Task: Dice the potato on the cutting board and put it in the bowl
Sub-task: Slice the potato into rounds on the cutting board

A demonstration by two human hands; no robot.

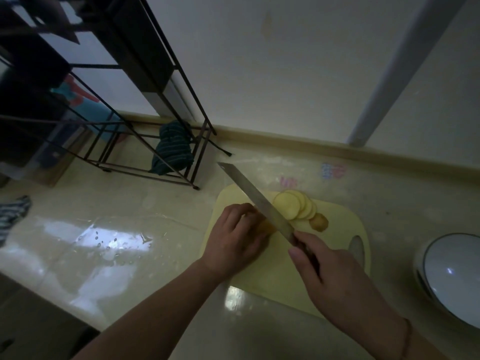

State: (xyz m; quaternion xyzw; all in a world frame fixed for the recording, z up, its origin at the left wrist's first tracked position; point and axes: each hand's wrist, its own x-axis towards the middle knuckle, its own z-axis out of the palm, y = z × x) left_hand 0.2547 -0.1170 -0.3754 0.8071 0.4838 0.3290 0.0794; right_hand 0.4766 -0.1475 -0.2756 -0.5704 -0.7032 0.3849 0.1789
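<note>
A pale yellow cutting board (340, 229) lies on the shiny floor. My left hand (233, 240) curls over the uncut part of the potato (267, 226), which is mostly hidden under the fingers. My right hand (335, 279) grips the handle of a long knife (259, 201); its blade runs up-left, right beside my left fingers and over the potato. Several round potato slices (294, 205) lie fanned on the board's far side, with a skin-covered end piece (319, 222) next to them. A white bowl (454, 276) with a dark rim stands at the right edge.
A black metal rack (155, 105) stands at the back left with a dark striped cloth (171, 149) at its foot. A white wall and baseboard (311, 144) run behind the board. A striped cloth (13, 214) lies at the far left. Wet glare spots mark the floor left of the board.
</note>
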